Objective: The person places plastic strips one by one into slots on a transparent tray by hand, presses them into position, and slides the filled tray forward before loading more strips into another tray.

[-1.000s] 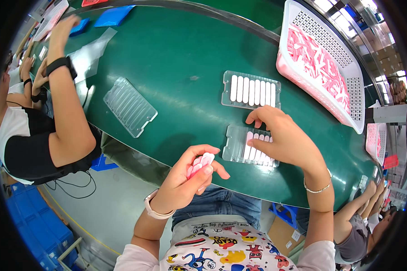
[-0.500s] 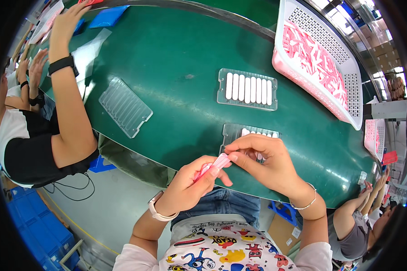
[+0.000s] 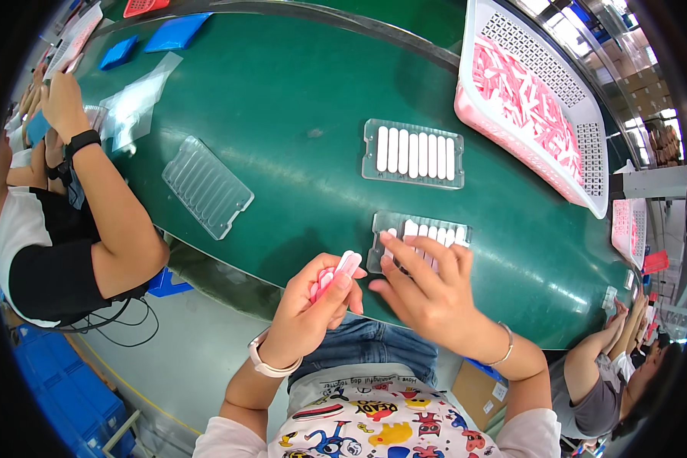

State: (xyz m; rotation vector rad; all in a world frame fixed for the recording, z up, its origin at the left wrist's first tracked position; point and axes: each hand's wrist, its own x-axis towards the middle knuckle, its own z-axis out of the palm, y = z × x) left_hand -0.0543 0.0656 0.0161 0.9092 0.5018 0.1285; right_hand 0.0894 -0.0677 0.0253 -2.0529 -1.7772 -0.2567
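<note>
Your left fingers (image 3: 333,299) grip slim, round-ended pink-white strips (image 3: 347,265); right fingers (image 3: 415,266) spread over clear tray (image 3: 378,224), strips' 2 o'clock.

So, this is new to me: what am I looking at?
No machine here: a person works bare-handed. Every picture comes from a fisheye camera worn on the head, looking down, so straight edges bend. The left hand holds a bunch of pink-and-white strips. The right hand is over the nearer transparent tray, partly hiding its white strips. On the green table, a farther transparent tray holds a row of white strips, a third tray lies to the left, and a perforated basket at the right holds more pink-and-white pieces.
</note>
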